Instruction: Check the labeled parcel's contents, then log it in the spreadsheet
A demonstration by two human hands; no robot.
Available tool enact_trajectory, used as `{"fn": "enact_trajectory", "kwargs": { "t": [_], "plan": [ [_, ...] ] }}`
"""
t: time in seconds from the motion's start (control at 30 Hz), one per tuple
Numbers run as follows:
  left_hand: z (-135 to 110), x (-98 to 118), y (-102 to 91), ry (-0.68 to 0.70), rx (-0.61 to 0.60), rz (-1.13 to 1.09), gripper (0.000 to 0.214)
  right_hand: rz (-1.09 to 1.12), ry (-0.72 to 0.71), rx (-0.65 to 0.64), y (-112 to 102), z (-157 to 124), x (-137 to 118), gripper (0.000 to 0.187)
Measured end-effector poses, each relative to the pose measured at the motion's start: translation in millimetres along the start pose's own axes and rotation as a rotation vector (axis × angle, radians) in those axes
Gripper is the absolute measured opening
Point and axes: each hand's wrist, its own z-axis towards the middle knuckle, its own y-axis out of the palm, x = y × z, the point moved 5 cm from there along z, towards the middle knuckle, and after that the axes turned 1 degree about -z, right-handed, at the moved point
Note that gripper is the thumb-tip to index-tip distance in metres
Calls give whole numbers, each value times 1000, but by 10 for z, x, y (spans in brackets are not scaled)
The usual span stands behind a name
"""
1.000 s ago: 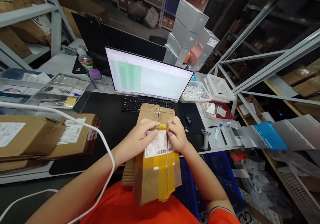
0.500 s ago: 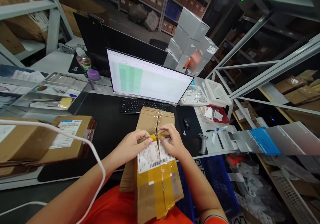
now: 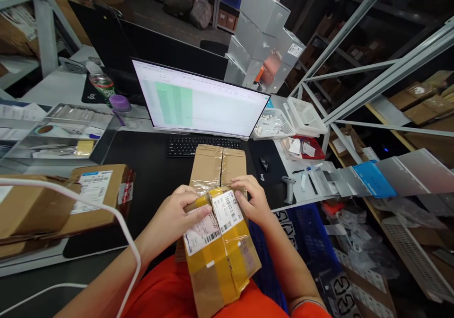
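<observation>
Brown cardboard parcel [image 3: 220,256] banded in yellow tape sits tilted against the person's orange-shirted lap at the counter [image 3: 149,166] edge, its top end touching a second taped cardboard box [image 3: 218,164] that lies on the counter.

Left hand [image 3: 173,216]: grip clamped on the parcel's upper left edge, thumb over the white shipping label [image 3: 213,218]. Right hand [image 3: 255,204]: grip closed on the top right corner, fingers curled over the flap edge.

Change: a second ago the label was one piece with a slit. Now its two halves sit offset and skewed, and the parcel has turned slightly anticlockwise and dropped lower on the lap. Judged: the seam under the label is cut through and the top flaps are coming free, though yellow tape lower down looks intact.

Lit monitor [image 3: 198,100], black keyboard [image 3: 202,144] and grey barcode scanner [image 3: 288,188] untouched.
</observation>
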Motion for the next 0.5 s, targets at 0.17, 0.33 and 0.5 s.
{"fn": "enact_trajectory", "kwargs": {
  "t": [0.17,0.33,0.5],
  "plan": [
    [-133,76,-97,116,-122,-60,61,38,158,43,-237,-416,-161,18],
    [-229,220,-166,193,-134,-48,62,37,160,-194,-217,-727,-622,35],
    [-373,290,-193,516,25,-93,71,-90,-19,-121,-153,-794,-845,40]
  ]
}}
